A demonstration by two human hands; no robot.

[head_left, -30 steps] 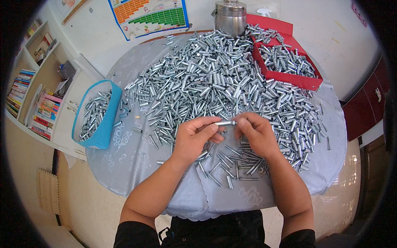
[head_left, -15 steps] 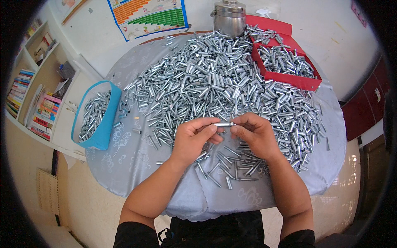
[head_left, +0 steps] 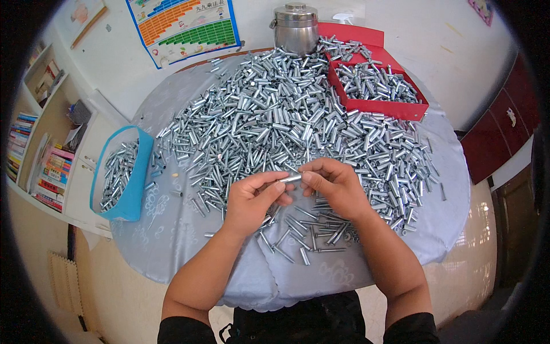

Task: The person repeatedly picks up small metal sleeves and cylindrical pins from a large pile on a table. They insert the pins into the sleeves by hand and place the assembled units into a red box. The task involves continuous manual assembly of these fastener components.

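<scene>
My left hand point(head_left: 252, 200) pinches a shiny metal sleeve point(head_left: 291, 179) between thumb and fingers, over the front of a big heap. At the sleeve's right end, the thumb and fingertips of my right hand point(head_left: 337, 186) close on it, hiding whatever sits there. Behind and around both hands spreads the heap of silver metal sleeves point(head_left: 275, 120). Nearer to me, below the hands, lie several loose long bolts point(head_left: 283, 236) and a single short sleeve point(head_left: 305, 256) on the silvery tablecloth point(head_left: 189, 246).
A blue fabric bin point(head_left: 129, 198) of metal parts stands at the left edge of the table. At the far right is an open red box point(head_left: 389, 109) filled with similar parts, beside a lidded steel pot point(head_left: 295, 31). A bookshelf point(head_left: 63, 132) stands beyond the left side.
The view has shifted, so the table's things sit a little further left. Both hands still hold the sleeve between them, which now tilts slightly up toward the right.
</scene>
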